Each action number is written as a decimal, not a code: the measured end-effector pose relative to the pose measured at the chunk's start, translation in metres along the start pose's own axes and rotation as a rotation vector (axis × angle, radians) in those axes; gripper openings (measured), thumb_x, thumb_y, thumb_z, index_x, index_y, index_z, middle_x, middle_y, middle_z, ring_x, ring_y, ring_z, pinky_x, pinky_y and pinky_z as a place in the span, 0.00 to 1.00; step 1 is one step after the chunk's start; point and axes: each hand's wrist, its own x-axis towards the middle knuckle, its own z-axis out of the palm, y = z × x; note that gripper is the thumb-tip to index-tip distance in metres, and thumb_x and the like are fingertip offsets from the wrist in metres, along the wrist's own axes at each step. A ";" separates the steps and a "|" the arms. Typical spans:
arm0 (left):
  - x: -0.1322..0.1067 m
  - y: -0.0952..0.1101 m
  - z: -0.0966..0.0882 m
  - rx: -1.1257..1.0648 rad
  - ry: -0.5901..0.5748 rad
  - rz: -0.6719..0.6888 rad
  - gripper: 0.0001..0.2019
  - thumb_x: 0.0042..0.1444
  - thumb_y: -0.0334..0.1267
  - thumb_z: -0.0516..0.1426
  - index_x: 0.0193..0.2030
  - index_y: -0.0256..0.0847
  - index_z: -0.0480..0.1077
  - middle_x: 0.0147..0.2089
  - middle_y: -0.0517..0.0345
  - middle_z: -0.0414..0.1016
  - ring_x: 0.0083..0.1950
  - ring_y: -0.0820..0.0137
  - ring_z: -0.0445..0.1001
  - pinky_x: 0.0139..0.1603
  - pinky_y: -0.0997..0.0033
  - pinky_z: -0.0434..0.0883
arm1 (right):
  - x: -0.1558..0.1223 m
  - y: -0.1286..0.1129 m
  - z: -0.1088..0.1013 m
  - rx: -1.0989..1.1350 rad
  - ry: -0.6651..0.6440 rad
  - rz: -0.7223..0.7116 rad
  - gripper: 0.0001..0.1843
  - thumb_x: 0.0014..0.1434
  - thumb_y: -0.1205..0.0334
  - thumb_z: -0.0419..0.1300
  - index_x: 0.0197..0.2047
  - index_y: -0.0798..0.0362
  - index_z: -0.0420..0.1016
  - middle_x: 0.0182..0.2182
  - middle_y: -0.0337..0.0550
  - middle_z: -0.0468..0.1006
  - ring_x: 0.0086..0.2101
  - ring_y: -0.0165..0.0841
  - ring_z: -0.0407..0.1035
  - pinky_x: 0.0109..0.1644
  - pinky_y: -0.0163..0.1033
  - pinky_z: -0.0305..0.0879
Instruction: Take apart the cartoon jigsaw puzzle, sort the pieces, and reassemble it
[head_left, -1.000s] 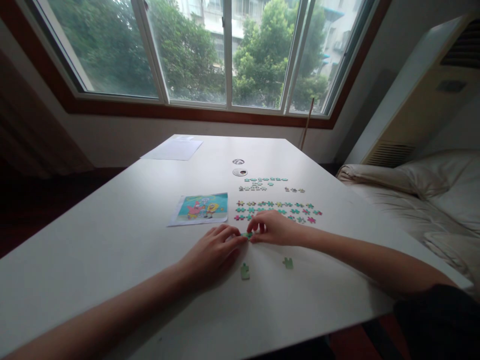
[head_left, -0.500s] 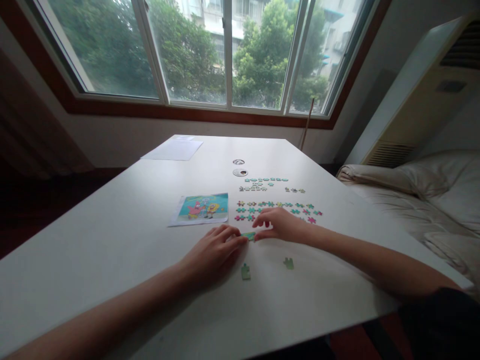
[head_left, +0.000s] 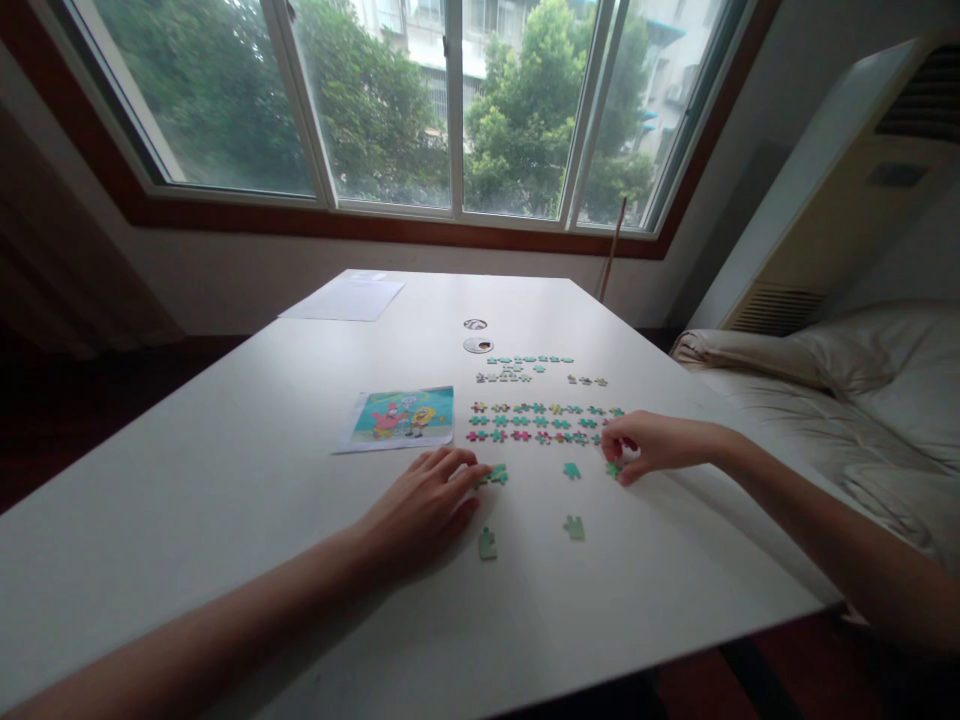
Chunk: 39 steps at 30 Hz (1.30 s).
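The joined green puzzle pieces are lying flat on the white surface, looking longer from left to right, with the left hand bending loosely and touching their left end. The right hand is now staying farther right than before, curling around a small green piece, and a teal piece is now showing between; I cannot tell if either hand is gripping.
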 end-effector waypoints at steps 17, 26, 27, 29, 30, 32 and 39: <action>0.003 0.002 -0.001 0.045 -0.071 0.035 0.16 0.59 0.34 0.46 0.53 0.46 0.61 0.50 0.51 0.63 0.50 0.60 0.59 0.49 0.54 0.60 | 0.066 -0.058 0.023 0.451 0.152 -0.155 0.12 0.49 0.57 0.59 0.32 0.59 0.73 0.24 0.39 0.73 0.24 0.25 0.64 0.27 0.29 0.59; 0.004 0.005 -0.005 0.038 -0.060 0.054 0.16 0.58 0.34 0.46 0.53 0.45 0.61 0.49 0.50 0.64 0.49 0.60 0.60 0.48 0.55 0.60 | 0.079 -0.079 0.022 0.333 0.153 -0.057 0.08 0.47 0.65 0.60 0.30 0.59 0.77 0.23 0.40 0.76 0.26 0.26 0.67 0.26 0.28 0.58; 0.004 0.005 -0.004 0.039 -0.063 0.052 0.16 0.58 0.34 0.46 0.53 0.45 0.61 0.49 0.50 0.64 0.49 0.60 0.60 0.49 0.55 0.60 | 0.079 -0.080 0.021 0.318 0.154 -0.050 0.08 0.46 0.65 0.60 0.29 0.59 0.77 0.23 0.40 0.76 0.25 0.26 0.67 0.26 0.28 0.58; 0.004 0.005 -0.002 0.041 -0.061 0.049 0.16 0.58 0.34 0.47 0.53 0.45 0.62 0.49 0.50 0.64 0.49 0.60 0.60 0.49 0.55 0.60 | 0.079 -0.082 0.021 0.289 0.162 -0.046 0.07 0.45 0.65 0.60 0.29 0.58 0.77 0.22 0.40 0.75 0.24 0.26 0.66 0.25 0.28 0.57; 0.004 0.004 -0.001 0.042 -0.051 0.051 0.16 0.58 0.34 0.47 0.53 0.45 0.62 0.49 0.50 0.64 0.49 0.60 0.60 0.49 0.55 0.60 | 0.079 -0.083 0.021 0.276 0.169 -0.045 0.07 0.45 0.65 0.60 0.28 0.58 0.77 0.21 0.39 0.74 0.24 0.26 0.65 0.25 0.28 0.57; 0.004 0.004 -0.001 0.042 -0.034 0.058 0.16 0.58 0.33 0.47 0.52 0.45 0.62 0.49 0.50 0.64 0.49 0.60 0.60 0.49 0.55 0.60 | 0.079 -0.084 0.020 0.255 0.183 -0.040 0.06 0.45 0.65 0.60 0.28 0.57 0.77 0.21 0.38 0.74 0.24 0.25 0.65 0.24 0.28 0.56; 0.004 0.005 -0.003 0.041 -0.050 0.060 0.16 0.58 0.33 0.47 0.53 0.44 0.62 0.49 0.50 0.64 0.48 0.60 0.61 0.48 0.56 0.61 | 0.082 -0.083 0.020 0.210 0.165 -0.069 0.07 0.45 0.64 0.61 0.28 0.58 0.76 0.20 0.38 0.72 0.23 0.24 0.63 0.24 0.28 0.54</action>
